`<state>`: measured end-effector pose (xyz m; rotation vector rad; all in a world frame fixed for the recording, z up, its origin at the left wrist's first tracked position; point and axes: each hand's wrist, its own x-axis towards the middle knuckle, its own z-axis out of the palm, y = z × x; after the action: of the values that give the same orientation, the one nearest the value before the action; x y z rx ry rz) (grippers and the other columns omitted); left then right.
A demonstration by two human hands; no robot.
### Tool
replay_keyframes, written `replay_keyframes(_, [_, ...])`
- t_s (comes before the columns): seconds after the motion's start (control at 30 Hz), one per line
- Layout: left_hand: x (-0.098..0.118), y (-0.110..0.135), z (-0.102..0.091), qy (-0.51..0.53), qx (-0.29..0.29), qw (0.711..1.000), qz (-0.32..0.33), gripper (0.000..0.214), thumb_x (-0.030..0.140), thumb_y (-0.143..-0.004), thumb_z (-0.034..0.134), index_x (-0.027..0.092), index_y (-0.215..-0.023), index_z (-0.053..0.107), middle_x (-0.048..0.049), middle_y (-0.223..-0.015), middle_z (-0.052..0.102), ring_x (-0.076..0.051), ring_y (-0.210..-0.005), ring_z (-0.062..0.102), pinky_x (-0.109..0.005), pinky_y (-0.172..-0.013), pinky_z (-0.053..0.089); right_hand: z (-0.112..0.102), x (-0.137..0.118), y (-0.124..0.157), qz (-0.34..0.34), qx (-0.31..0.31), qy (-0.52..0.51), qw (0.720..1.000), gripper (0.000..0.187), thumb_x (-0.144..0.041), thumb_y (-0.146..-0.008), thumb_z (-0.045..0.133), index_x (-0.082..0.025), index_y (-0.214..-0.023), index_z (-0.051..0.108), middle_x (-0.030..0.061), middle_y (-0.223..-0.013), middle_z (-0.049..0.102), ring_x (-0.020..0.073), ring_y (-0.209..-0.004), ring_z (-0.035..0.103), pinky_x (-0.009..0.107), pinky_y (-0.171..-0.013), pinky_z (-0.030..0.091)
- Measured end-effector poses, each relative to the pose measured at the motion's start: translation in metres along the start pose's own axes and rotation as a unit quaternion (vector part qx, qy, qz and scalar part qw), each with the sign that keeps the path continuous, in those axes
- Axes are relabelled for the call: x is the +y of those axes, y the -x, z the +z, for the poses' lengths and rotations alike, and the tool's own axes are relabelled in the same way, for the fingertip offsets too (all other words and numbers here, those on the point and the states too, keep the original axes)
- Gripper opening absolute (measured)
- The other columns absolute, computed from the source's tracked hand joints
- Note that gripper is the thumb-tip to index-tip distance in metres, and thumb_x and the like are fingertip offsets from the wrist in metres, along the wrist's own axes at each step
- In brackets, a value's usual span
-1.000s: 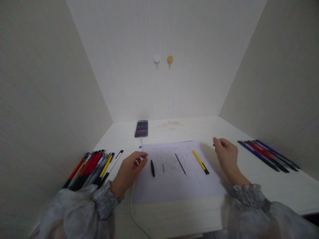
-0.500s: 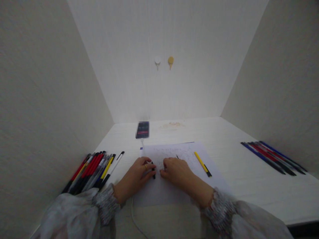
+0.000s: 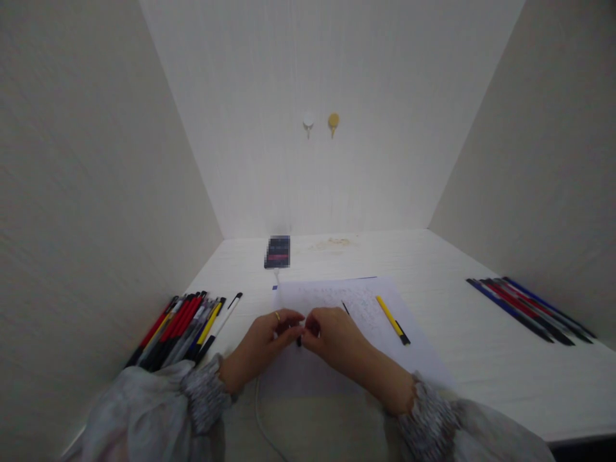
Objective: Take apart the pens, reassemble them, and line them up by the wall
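Over the paper [image 3: 385,359], my left hand [image 3: 269,337] is closed, thumb and fingers pinching a small black pen part [image 3: 299,342], of which only the lower end shows. My right hand [image 3: 334,330] is curled in a pinch, its fingertips meeting those of the left; whatever lies between them is too small to make out. A thin dark pen refill [image 3: 345,307] pokes out just beyond the right knuckles. To the right of that hand lies a yellow pen barrel [image 3: 391,317] with a black clip and end, flat on the handwritten sheet.
Many red, black, yellow and clear pens [image 3: 178,330] are bunched at the left wall. Another row of pens [image 3: 532,311] lies by the right wall. A phone [image 3: 278,251] with a white cable [image 3: 260,417] sits at the back of the white table [image 3: 433,289].
My right hand has moved left until its fingertips meet my left hand's at the black pen part. The view has shifted slightly.
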<state>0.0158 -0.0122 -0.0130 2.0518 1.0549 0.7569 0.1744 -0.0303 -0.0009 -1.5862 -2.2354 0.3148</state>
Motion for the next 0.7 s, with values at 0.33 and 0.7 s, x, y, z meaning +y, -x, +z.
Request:
replay_keyframes(0.33, [-0.004,-0.005,-0.001,0.167,0.07,0.981,-0.07,0.012,0.027,-0.073,0.05,0.015,-0.072,0.054,0.0018,-0.061,0.056,-0.009,-0.055,0.051,-0.023,-0.055,0.04,-0.014,0.019,0.003,0.05,0.054,0.043,0.996,0.02,-0.034,-0.073,0.047,-0.017,-0.078,0.057,0.0038,-0.073,0.061,0.0147,-0.065,0.055,0.023,-0.055,0.035])
replay_keyframes(0.7, [-0.003,-0.006,-0.003,0.21,0.129,0.965,-0.087,0.015,0.024,-0.067,0.058,0.015,-0.078,0.053,0.0014,-0.066,0.057,-0.01,-0.058,0.053,-0.024,-0.057,0.042,-0.018,0.039,0.006,0.132,-0.052,0.202,0.969,0.023,-0.008,-0.07,0.039,-0.01,-0.078,0.061,0.0147,-0.073,0.062,0.0207,-0.072,0.058,0.028,-0.059,0.039])
